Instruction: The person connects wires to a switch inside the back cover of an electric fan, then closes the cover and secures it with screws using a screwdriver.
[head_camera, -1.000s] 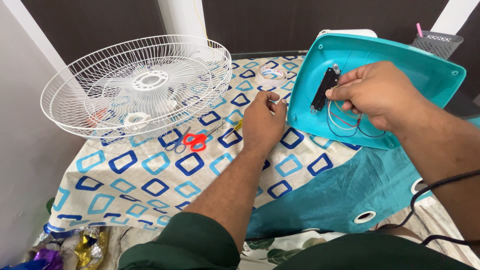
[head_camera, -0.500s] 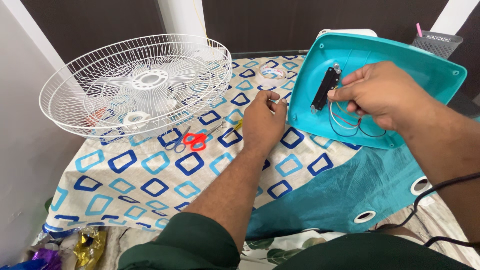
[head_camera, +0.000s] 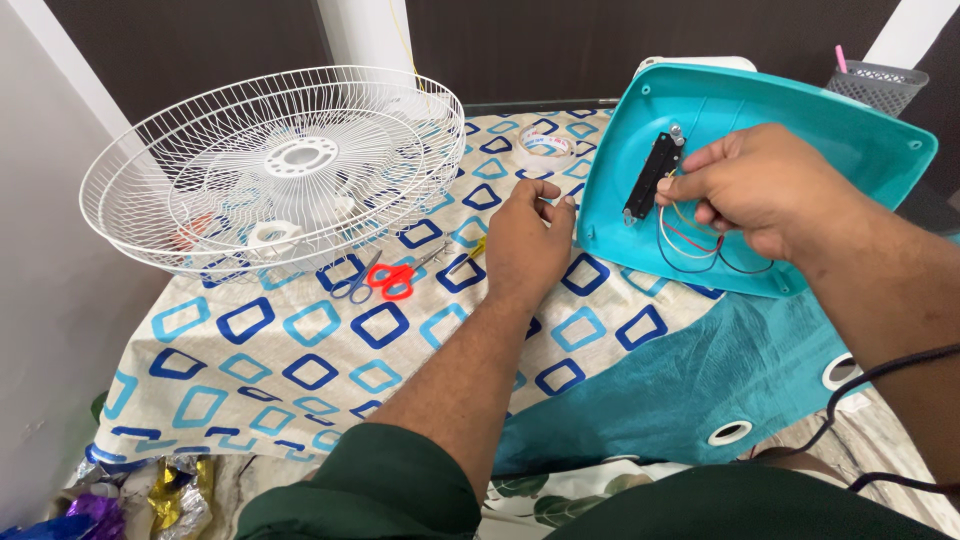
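A teal plastic fan base (head_camera: 800, 120) lies upside down at the right, on a patterned cloth (head_camera: 300, 350). A black switch block (head_camera: 650, 178) is fixed inside it, with red, yellow and dark wires (head_camera: 690, 240) looping below. My right hand (head_camera: 760, 185) reaches in over the base, and its thumb and fingers pinch the wires just beside the block. My left hand (head_camera: 525, 240) rests on the cloth at the base's left edge. Its fingers are curled together and nothing shows between them.
Two stacked white wire fan guards (head_camera: 280, 170) fill the left. Red-handled scissors (head_camera: 385, 280) and a yellow tool (head_camera: 475, 250) lie near my left hand, a tape roll (head_camera: 545, 143) behind it. A teal eyelet curtain (head_camera: 700, 390), black cable (head_camera: 870, 400) and grey mesh holder (head_camera: 880, 85) are at the right.
My right hand has shifted slightly along the wires beside the switch block. My left hand stays in the same place on the cloth.
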